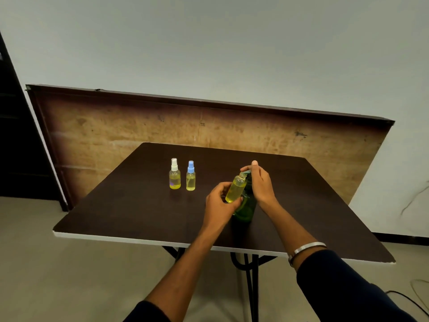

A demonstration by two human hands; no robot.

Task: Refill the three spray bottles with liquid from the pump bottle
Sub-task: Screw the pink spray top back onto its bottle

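Note:
My left hand [219,201] holds a small clear bottle [235,190] of yellow liquid, tilted, its open neck up against the pump spout. Its spray cap is off and not in sight. Behind it stands the green pump bottle [247,209] on the dark table [139,205]. My right hand [261,181] rests on the pump head, fingers curled over it. To the left stand two capped spray bottles, upright and side by side: one with a white cap [174,174], one with a blue cap [190,175]. Both hold yellowish liquid.
A brown wooden board [116,126] leans against the wall behind the table. The table's white front edge [116,238] is near me, with black metal legs below. A cable lies on the floor at the lower right.

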